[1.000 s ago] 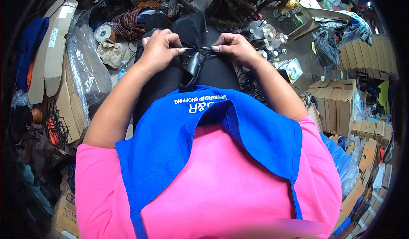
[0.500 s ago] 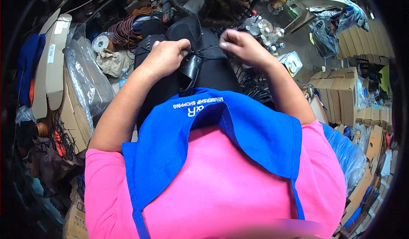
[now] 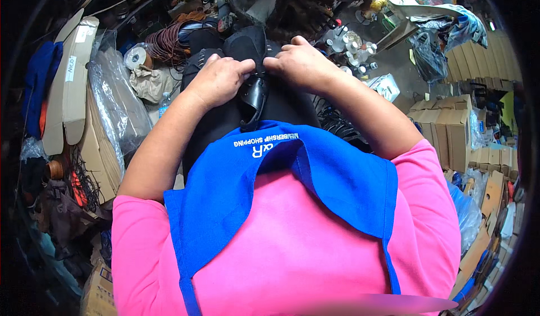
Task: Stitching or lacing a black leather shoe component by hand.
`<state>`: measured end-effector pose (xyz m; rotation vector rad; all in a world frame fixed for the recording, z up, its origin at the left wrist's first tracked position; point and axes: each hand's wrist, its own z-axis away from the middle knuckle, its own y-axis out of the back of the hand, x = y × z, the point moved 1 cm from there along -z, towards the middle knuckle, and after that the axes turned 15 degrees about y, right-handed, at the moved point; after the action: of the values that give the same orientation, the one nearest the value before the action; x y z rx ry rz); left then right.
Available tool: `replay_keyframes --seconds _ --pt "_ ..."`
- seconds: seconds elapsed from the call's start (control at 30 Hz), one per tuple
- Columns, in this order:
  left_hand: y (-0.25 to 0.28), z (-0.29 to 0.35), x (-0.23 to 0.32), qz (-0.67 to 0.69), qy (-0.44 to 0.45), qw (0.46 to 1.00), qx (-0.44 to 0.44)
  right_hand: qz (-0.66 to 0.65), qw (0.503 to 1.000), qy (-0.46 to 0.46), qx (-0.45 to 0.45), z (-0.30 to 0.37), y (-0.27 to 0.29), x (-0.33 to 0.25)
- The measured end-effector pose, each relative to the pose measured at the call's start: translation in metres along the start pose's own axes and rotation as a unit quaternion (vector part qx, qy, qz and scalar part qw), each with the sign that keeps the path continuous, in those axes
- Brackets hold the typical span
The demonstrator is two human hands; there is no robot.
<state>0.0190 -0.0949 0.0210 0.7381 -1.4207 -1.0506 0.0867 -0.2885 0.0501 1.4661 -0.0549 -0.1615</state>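
Between my knees is a black shoe (image 3: 244,41), its rounded dark part away from me and a glossy black leather piece (image 3: 253,97) at the end nearer my body. My left hand (image 3: 222,78) is closed in a pinch at the shoe's left side, thumb and forefinger over its middle; what those fingers hold is hidden. Just across a small gap, my right hand (image 3: 295,63) is pinched shut at the right side of the shoe. It grips a black cord that barely shows now against the dark shoe and trousers.
Clear plastic bottles (image 3: 351,43) stand on the floor ahead to the right. Cardboard boxes (image 3: 444,127) are stacked at the right. At the left are a tall cardboard piece (image 3: 73,79), plastic-wrapped sheets (image 3: 118,91) and a thread spool (image 3: 136,57). Coiled brown cord (image 3: 171,43) lies ahead left.
My right hand has moved left, in toward the shoe and close to my left hand. The black cord that was stretched out to it no longer shows taut. My left hand has barely shifted.
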Motion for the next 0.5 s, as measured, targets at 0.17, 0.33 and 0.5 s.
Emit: replay_keyframes --seconds 0.17,0.33,0.5 --pt "0.009 0.028 -0.031 -0.048 -0.012 0.997 0.051 -0.023 0.998 0.029 0.044 0.017 -0.012 0.015" --pt "0.048 0.090 -0.086 -0.038 0.133 0.988 0.071 -0.186 0.969 -0.121 0.108 0.071 -0.028 0.047" --pt "0.091 0.070 -0.045 0.427 0.137 0.888 0.103 -0.576 0.693 -0.232 0.366 0.041 -0.004 0.039"
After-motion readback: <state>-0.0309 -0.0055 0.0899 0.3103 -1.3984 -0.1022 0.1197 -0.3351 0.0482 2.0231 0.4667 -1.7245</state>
